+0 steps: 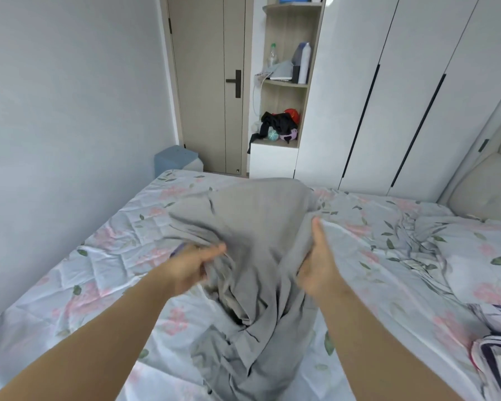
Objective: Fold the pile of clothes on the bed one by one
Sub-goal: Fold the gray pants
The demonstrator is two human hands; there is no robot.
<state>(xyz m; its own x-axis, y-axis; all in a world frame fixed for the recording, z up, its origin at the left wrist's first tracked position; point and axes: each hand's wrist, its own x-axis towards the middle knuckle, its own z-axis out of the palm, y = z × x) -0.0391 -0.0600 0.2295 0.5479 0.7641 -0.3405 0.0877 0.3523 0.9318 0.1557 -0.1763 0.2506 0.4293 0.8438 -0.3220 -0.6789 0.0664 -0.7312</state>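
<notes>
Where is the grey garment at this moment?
Centre of the head view: the grey garment is held up over the floral bed, left hand gripping its left edge, right hand its right edge.

— What do we see around the closed beige door (pixel 206 82)?
— Just right of it we find an open shelf unit (pixel 285 95) holding a clear bottle (pixel 272 55) and a white bottle (pixel 304 63). Lower down are a black bundle of fabric (pixel 275 123) and a red thing (pixel 292 114).
— And farther right of the door?
— We see white wardrobe doors (pixel 402 82). Left of the door, low down, stands a blue box (pixel 174 162).
</notes>
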